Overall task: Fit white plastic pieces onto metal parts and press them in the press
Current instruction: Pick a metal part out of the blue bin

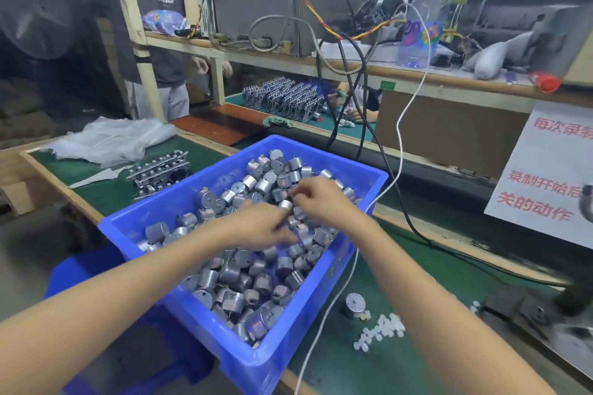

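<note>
A green tabletop (96, 192) runs from far left to near right. At its far left corner lies a crumpled clear plastic sheet (109, 139), and just right of it stands a rack of metal strips (160, 175).

A blue bin (256, 359) sits over the tabletop's near edge, heaped with silver cylindrical metal parts (244, 279). Both bare arms reach into it from the near side.

The left hand (260, 223) lies palm down on the middle of the heap, its fingers stretched fairly straight among the parts. Blur hides whether it grips one.

The right hand (321, 199) is just beyond and beside it, towards the bin's far right corner. Its fingers are curled in, with the tips bunched to pinch one small metal cylinder (285, 204).

A white cable (333, 292) trails down the bin's right wall. Right of the bin, near the tabletop's near edge, a lone metal part (354, 305) stands upright. Touching it is a loose scatter of white plastic pieces (382, 329).

Further right a dark metal fixture (526, 311) is blurred. Behind it leans a white sign (545, 176) with red characters
</note>
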